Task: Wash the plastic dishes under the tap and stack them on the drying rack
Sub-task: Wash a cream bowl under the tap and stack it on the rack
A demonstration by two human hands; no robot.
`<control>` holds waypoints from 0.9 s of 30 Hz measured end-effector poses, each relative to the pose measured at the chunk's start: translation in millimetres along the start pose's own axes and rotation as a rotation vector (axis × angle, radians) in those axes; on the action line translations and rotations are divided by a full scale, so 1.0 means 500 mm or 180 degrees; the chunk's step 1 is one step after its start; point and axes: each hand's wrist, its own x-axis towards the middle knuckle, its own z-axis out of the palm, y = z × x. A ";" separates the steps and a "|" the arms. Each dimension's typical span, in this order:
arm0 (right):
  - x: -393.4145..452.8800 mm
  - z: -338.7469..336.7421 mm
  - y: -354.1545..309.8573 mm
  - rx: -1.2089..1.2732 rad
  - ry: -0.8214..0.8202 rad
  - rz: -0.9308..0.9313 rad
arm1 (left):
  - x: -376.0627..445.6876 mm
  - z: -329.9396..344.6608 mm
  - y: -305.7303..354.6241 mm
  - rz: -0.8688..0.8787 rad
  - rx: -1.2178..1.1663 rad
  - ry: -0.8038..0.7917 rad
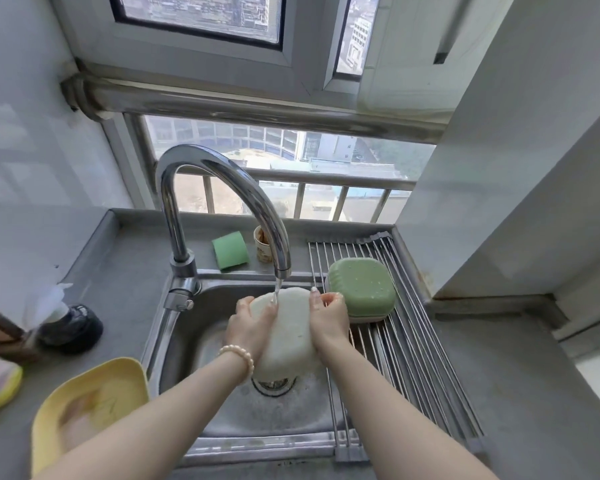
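Under the tap (222,188), over the sink (187,327): white dish (288,334), long axis front-to-back, gripped by left hand (250,323) and right hand (328,315); drying rack (406,358) lies rightward, nearer right hand.

The yellow dish (90,407) is partly hidden by a forearm, its contents blurred.
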 end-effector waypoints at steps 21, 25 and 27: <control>0.216 -0.239 0.027 -0.0379 0.0072 -0.0350 | 0.058 0.197 0.238 -0.0265 -0.0828 -0.1196; 0.256 -0.238 0.034 -0.0532 0.0025 -0.0391 | 0.085 0.211 0.252 -0.0360 -0.0696 -0.1375; 0.266 -0.239 0.039 -0.0608 -0.0048 -0.0377 | 0.093 0.216 0.252 -0.0401 -0.0738 -0.1380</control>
